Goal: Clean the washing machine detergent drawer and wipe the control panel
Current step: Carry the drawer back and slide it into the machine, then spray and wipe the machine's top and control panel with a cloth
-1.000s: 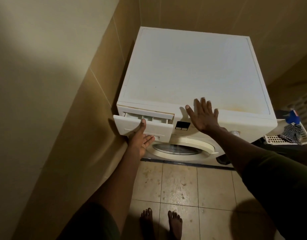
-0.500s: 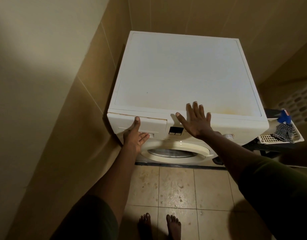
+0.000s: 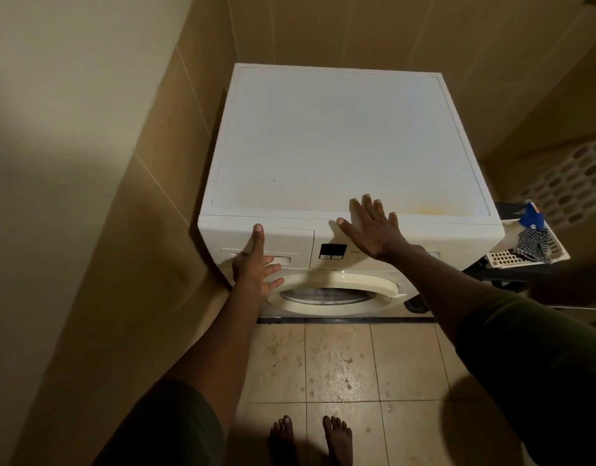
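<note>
Here, left hand (image 3: 254,264) grip splayed flat on shut detergent drawer (image 3: 291,242), right hand (image 3: 374,227) open on control panel (image 3: 407,235).

there was a single view, from a wide-angle camera worn on the person's head. it looked forward and steeply down from standing height, so the top of the washing machine (image 3: 347,142) lay almost in plan while its front panel appeared strongly foreshortened. the machine sat at arm's reach, filling the middle of the frame. both forearms entered from the lower edge, the left hand (image 3: 254,260) and right hand (image 3: 374,227) reaching the front. the person's bare feet (image 3: 310,438) on the tiled floor (image 3: 340,364) showed at the bottom. the side wall (image 3: 71,196) curved at the left from lens distortion, and a laundry basket (image 3: 525,250) sat at the right margin.
</note>
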The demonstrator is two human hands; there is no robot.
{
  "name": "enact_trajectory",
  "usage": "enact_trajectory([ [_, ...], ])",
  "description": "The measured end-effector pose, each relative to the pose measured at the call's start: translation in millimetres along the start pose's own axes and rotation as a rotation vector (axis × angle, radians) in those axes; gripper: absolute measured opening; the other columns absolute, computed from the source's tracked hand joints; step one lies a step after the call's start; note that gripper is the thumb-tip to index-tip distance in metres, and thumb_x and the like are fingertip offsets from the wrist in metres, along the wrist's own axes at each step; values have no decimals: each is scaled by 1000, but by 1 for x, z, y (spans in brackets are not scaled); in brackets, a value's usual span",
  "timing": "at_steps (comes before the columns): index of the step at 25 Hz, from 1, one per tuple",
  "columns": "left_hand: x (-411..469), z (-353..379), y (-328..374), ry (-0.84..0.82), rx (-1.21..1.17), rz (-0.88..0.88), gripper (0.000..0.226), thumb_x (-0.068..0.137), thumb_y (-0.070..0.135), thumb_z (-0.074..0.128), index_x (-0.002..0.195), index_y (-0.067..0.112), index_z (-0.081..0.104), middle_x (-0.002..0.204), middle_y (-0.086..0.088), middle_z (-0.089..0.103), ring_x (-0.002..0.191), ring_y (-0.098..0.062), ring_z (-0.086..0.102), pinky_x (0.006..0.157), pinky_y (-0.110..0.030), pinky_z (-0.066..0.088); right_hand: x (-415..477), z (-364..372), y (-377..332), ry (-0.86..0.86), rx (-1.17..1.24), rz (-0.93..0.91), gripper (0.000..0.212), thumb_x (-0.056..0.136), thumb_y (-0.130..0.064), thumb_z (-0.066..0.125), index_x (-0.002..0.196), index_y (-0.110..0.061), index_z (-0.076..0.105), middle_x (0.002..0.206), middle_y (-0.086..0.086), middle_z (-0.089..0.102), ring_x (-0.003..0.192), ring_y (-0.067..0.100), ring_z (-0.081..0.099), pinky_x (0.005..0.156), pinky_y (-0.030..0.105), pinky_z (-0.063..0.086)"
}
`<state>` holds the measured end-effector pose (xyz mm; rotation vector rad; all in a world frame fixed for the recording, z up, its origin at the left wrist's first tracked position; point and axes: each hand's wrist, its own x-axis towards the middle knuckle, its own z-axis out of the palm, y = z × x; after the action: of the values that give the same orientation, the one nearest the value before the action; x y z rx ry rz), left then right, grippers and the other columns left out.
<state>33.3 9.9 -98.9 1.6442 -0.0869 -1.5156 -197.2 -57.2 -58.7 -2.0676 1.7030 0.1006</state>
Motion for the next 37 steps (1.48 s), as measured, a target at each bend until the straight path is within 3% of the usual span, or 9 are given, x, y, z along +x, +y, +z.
enact_trajectory([
  [4,-18,20,-6,85,100,112,69,83,77,39,97,12,58,89,-10,66,81,-29,68,76,-44,58,-28,-2,9,262,101,-116,56,91,-48,40,133,-11,43,138,10,44,126,31,42,99,47,40],
  [6,-28,34,-3,66,127,224,61,93,65,36,90,9,59,73,-10,63,63,-24,63,62,-34,55,-48,5,20,375,136,-78,50,85,-27,61,129,-6,50,137,15,48,126,33,45,100,47,42],
  [8,-33,49,1,2,136,316,51,97,55,40,88,9,59,66,-8,60,54,-22,59,53,-28,49,-69,8,32,401,171,14,50,82,-17,65,130,-8,51,142,16,44,130,34,41,103,47,41],
  [12,-50,74,7,-94,222,403,42,98,50,42,90,12,59,70,-8,61,57,-21,59,56,-28,50,-102,-12,65,412,240,176,51,85,-18,64,133,-13,48,149,12,32,134,29,34,106,40,36],
  [20,-114,175,-5,-304,334,479,37,93,49,55,97,13,62,79,-7,64,66,-23,63,64,-33,52,-155,-73,150,547,359,300,46,84,-13,64,128,-8,50,139,14,39,123,30,46,99,37,42],
  [23,-140,225,-22,-375,440,503,34,91,43,61,104,11,62,83,-7,67,67,-22,65,65,-33,52,-180,-89,201,518,418,380,42,85,-13,64,125,-7,54,138,13,43,123,27,46,97,30,38],
  [30,-180,351,-91,-503,542,547,16,90,27,65,99,14,62,83,-8,65,69,-22,63,68,-36,55,-242,-106,341,528,432,596,38,85,-20,62,122,-13,59,140,13,41,124,29,47,100,36,42],
  [37,-199,427,-145,-511,737,569,47,86,28,71,127,18,51,109,-9,63,99,-25,66,83,-41,59,-278,-115,414,521,478,664,37,86,-20,62,122,-10,58,134,19,44,123,32,45,96,34,41],
])
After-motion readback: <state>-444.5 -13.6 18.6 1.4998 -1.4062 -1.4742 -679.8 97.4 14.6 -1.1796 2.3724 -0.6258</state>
